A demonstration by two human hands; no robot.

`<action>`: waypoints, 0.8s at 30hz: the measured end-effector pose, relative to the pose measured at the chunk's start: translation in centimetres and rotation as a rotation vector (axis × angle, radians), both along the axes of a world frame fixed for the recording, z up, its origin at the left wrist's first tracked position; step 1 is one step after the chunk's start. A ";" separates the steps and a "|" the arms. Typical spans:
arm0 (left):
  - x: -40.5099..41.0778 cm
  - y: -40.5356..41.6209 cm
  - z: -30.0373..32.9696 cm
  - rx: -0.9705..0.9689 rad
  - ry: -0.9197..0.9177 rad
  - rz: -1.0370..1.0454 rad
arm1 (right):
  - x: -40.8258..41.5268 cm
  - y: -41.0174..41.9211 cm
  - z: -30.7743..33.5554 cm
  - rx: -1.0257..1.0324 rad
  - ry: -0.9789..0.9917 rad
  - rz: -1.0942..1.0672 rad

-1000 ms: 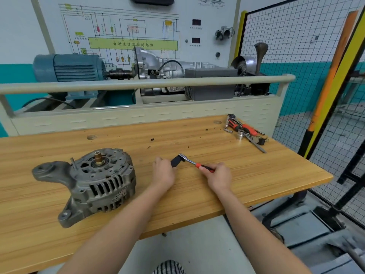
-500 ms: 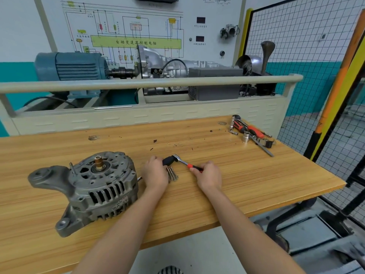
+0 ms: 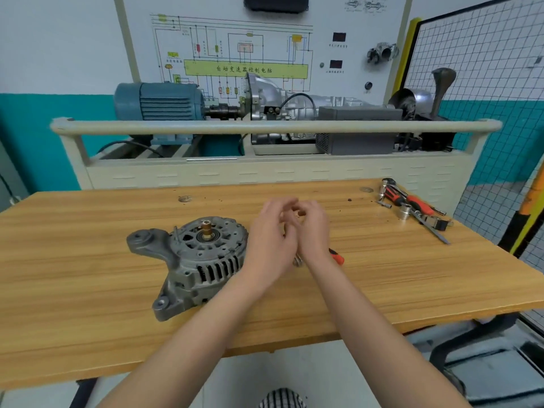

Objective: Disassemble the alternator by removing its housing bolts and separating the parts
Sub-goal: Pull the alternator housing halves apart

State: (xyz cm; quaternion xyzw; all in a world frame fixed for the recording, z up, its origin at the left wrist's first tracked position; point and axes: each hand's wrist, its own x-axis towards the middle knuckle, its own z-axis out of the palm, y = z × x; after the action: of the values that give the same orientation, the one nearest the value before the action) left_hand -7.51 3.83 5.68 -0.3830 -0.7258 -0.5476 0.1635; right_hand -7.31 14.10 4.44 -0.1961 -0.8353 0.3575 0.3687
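Note:
The grey alternator lies on the wooden table with its shaft end up and its mounting ears to the left and front. My left hand and my right hand hover together just right of it, above the table. Their fingers are loosely curled and touch each other, blurred, and I see nothing held in them. The red-handled ratchet lies on the table under my right wrist, with only its handle end showing. Small metal bolts peek out between my wrists.
Several tools, among them red-handled drivers and a socket, lie at the table's back right. A beige training stand with a blue motor and a gearbox rises behind the table. A wire fence stands to the right.
Both hands have let go of the ratchet and lifted off the table, coming together above it. The ratchet now lies on the table beneath my right wrist. The camera has shifted left.

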 end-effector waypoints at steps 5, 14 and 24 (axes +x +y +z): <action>-1.1 -8.8 4.6 0.196 0.034 0.133 | -1.4 -7.4 4.9 -0.036 0.082 0.349; -5.4 -17.8 -0.9 0.198 -0.386 0.415 | -4.3 -14.7 5.8 0.393 -0.392 0.767; -4.6 -18.3 -5.5 -0.069 -1.198 -0.069 | -5.4 -16.7 4.8 0.401 -0.396 0.708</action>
State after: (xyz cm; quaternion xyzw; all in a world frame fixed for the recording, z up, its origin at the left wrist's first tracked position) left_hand -12.15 -14.44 0.23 -0.0360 -0.6961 -0.6493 -0.3042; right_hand -12.66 -2.62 9.20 0.1121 -0.9582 0.2483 0.0874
